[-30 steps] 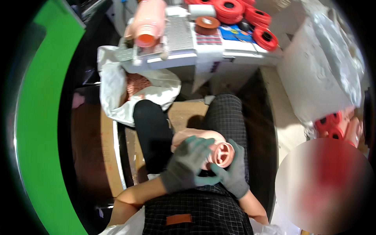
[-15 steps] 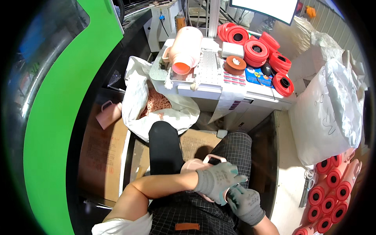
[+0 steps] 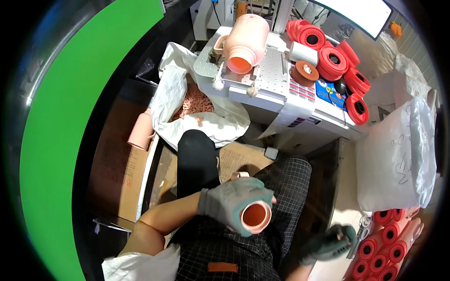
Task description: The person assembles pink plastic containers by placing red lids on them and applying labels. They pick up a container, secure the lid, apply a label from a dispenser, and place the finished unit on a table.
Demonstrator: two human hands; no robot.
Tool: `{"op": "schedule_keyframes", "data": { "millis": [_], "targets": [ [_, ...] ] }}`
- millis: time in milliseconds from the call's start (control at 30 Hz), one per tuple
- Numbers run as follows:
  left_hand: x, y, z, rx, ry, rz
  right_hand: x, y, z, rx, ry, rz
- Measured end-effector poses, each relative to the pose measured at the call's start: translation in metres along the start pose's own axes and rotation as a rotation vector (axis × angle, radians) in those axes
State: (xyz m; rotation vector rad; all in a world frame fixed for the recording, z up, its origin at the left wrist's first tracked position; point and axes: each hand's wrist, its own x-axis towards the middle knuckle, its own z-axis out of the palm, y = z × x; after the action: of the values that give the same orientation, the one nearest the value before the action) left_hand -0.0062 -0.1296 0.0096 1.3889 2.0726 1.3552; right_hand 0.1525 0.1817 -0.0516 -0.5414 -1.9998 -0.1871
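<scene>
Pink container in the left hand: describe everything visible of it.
The pink container looks like smooth plastic. Its round, uncovered mouth tilts toward the camera, showing a darker, reddish-brown inside. Part of a handle shows beyond the gloved left hand, which wraps around the container and hides most of the body. It is over the lap; contact there is hidden.

Pink container (image 3: 255, 216) of smooth plastic, soft sheen; hands (image 3: 233, 199) clad in grey knitted cloth with green rubbery coating. Perforated plate (image 3: 271, 82) metallic-looking and pale, red round parts (image 3: 333, 61) smooth, semi-glossy plastic. White sack (image 3: 227, 122) creased, woven-looking plastic, its granules (image 3: 194, 104) rough; tall bag (image 3: 389, 161) glossy film, cardboard (image 3: 239, 158) matt paper.
</scene>
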Motion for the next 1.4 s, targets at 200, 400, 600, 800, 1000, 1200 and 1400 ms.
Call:
{"op": "schedule_keyframes", "data": {
  "millis": [200,400,600,800,1000,1200,1400],
  "targets": [
    [-0.008,0.025,0.018,-0.043,-0.056,0.08,0.079,-0.18,0.061,1.405,-0.917,0.106],
    [-0.006,0.008,-0.016,-0.01,0.07,0.152,0.059,-0.162,0.085,1.371,-0.61,0.172],
    [0.027,-0.004,-0.011,-0.142,0.04,0.02,0.004,0.009,0.088,0.856,-0.32,0.455],
    [0.034,-0.026,0.011,-0.181,0.036,-0.079,0.03,0.263,0.101,-0.175,-0.324,0.513],
    [0.035,-0.03,0.016,-0.189,0.054,-0.221,0.107,0.301,0.116,-0.544,-1.002,0.808],
    [0.048,-0.032,0.026,-0.137,0.043,-0.3,0.035,0.313,0.134,-0.48,-0.487,0.437],
    [0.059,-0.023,0.03,-0.184,0.048,-0.377,-0.001,0.288,0.09,-0.249,-0.347,0.212]
  ]
}}
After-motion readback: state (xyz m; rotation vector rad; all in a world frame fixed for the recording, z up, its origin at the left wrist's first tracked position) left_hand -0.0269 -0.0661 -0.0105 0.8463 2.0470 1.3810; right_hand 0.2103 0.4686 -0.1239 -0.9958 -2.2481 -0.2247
